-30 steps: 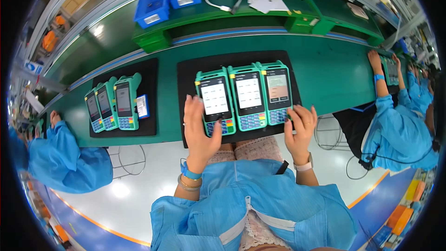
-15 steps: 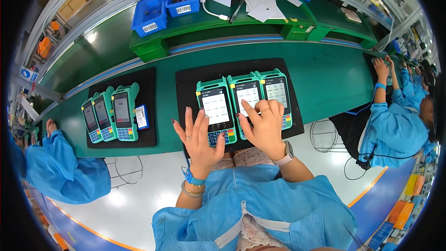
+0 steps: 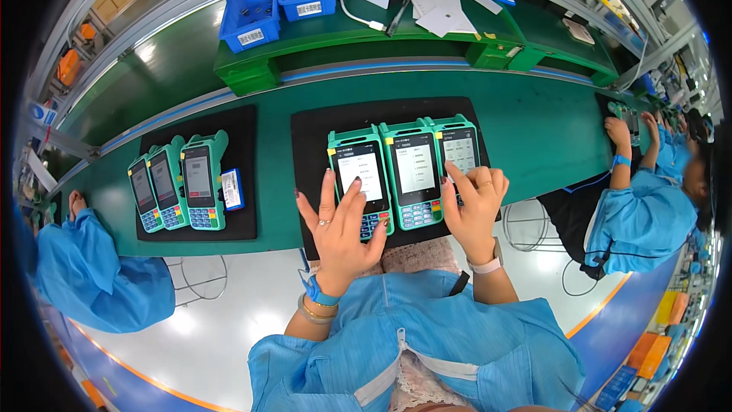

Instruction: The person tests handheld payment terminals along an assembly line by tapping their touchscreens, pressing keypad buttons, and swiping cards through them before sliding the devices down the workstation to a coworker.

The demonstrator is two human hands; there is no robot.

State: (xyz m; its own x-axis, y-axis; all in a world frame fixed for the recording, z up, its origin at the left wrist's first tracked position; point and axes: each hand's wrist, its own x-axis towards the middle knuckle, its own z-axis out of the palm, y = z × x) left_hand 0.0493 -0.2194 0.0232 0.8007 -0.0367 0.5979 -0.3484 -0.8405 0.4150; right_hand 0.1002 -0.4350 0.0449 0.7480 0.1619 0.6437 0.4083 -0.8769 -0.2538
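Note:
Three green card payment terminals with lit screens lie side by side on a black mat [image 3: 309, 126] in front of me. Over the left terminal [image 3: 357, 160] my left hand [image 3: 341, 225] is open, fingers spread, a fingertip at its screen and the thumb by its keypad. The middle terminal [image 3: 414, 168] lies uncovered between my hands, showing a list on its screen. At the right terminal [image 3: 459, 145] my right hand [image 3: 474, 210] has its index fingertip on the screen, the other fingers bent and holding nothing. That hand hides the terminal's keypad.
Three more terminals [image 3: 200, 183] lie on a second black mat [image 3: 240, 130] at left, beside a small blue-and-white box [image 3: 232, 189]. Blue bins [image 3: 250, 19], papers [image 3: 442, 11] and a white cable [image 3: 354, 17] sit on the raised green shelf [image 3: 320, 61]. Co-workers sit on both sides.
My right hand has moved right, from the middle terminal to the right one. The left and middle screens now show different pages. My left hand has shifted slightly over the left terminal.

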